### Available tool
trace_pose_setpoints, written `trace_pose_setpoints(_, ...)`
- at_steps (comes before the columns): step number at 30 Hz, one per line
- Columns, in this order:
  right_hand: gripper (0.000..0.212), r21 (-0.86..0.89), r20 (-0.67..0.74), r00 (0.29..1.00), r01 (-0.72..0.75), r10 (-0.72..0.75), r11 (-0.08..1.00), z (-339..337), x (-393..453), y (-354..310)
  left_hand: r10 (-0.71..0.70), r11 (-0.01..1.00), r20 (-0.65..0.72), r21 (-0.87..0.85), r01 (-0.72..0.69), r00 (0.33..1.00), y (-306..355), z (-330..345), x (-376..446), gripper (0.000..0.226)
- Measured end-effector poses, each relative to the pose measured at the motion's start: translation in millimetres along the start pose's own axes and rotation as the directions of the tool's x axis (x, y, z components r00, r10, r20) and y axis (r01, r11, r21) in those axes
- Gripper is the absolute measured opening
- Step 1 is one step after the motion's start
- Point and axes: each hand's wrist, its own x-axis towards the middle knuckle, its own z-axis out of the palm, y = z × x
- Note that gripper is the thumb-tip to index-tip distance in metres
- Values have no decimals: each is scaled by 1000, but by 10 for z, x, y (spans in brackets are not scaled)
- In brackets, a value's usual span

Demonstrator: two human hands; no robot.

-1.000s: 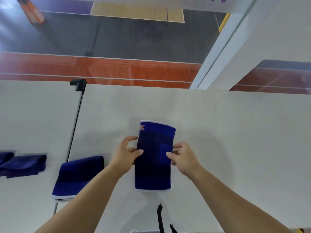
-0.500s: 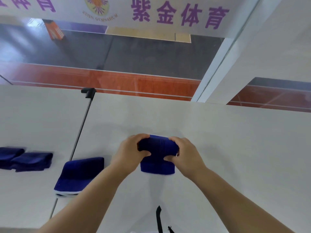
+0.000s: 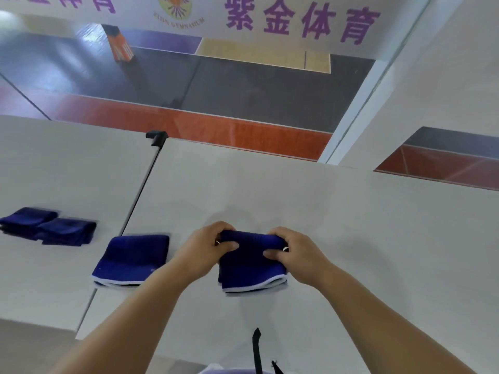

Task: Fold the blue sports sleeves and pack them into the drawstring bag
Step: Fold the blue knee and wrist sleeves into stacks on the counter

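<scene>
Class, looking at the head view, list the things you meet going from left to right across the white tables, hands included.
Two dark sleeves → folded sleeve over the table gap → left hand → held sleeve → right hand → bare table.

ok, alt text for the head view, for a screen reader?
Both hands, left hand and right hand, grip a folded blue sleeve on a white table. Another folded sleeve lies to its left, two darker bundles farther left.

Two bare forearms — no sleeves; left hand [image 3: 203,252], right hand [image 3: 298,256]
</scene>
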Motion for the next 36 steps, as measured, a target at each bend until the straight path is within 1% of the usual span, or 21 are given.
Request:
trace_pose_setpoints(3, 17, -14, 22, 999, -35, 36, 999, 96, 10, 69, -59, 998, -13, 27, 59, 998, -91, 64, -52, 11)
trace_pose_setpoints(5, 15, -67, 17, 999, -49, 50, 997, 160, 26, 116, -108, 993, -29, 50, 109, 994, -171, 69, -111, 12)
trace_pose_setpoints(7, 10, -109, -6, 998, -63, 63, 992, 209, 41, 141, -146, 986, -78, 76, 152, 986, -244, 21, -200, 17)
trace_pose_setpoints(10, 11, -97, -47, 997, -58, 54, 994, 250, 77, 120, -163, 978, -166, 105, 181, 973, -353, -118, -324, 14)
trace_pose_setpoints(12, 12, -68, -68, 997, -33, 28, 997, 286, 103, 52, -170, 976, -205, 103, 194, 964, -439, -230, -397, 13)
trace_pose_setpoints(16, 17, 42, -83, 996, 32, -28, 999, 414, 145, -155, -201, 978, -324, -11, 209, 924, -652, -510, -513, 8)
trace_pose_setpoints(17, 17, 70, -78, 996, 47, -42, 996, 457, 160, -221, -201, 978, -365, -15, 210, 909, -732, -593, -540, 9)
trace_pose_setpoints(19, 18, 125, -62, 996, 69, -61, 990, 559, 197, -363, -172, 977, -466, 32, 210, 868, -941, -766, -576, 15)
trace_pose_setpoints(21, 16, 176, -44, 997, 73, -66, 982, 686, 243, -511, -170, 972, -519, 52, 229, 838, -1171, -947, -611, 25)
trace_pose_setpoints(23, 15, 229, -23, 998, 65, -62, 971, 841, 297, -657, -222, 960, -485, 41, 276, 846, -1382, -1119, -636, 33)
trace_pose_setpoints(24, 16, 256, -7, 998, 55, -55, 965, 931, 331, -728, -256, 953, -435, 34, 300, 863, -1476, -1198, -633, 35)
trace_pose_setpoints(27, 16, 291, 47, 999, 10, -25, 957, 1211, 440, -919, -326, 944, -258, -35, 328, 910, -1652, -1380, -591, 24)
trace_pose_setpoints(29, 16, 268, 69, 998, -7, -12, 963, 1385, 521, -1029, -341, 940, -189, -94, 329, 921, -1761, -1455, -530, 19)
trace_pose_setpoints(32, 14, 222, 98, 995, -36, 14, 974, 1615, 656, -1150, -331, 933, -98, -184, 310, 938, -1895, -1550, -448, 23)
trace_pose_setpoints(34, 15, 210, 111, 993, -73, 50, 975, 1758, 746, -1208, -325, 900, -36, -317, 298, 945, -1934, -1588, -393, 29)
trace_pose_setpoints(36, 17, 162, 106, 990, -111, 94, 980, 1893, 831, -1232, -327, 875, -7, -381, 300, 945, -1955, -1614, -345, 36)
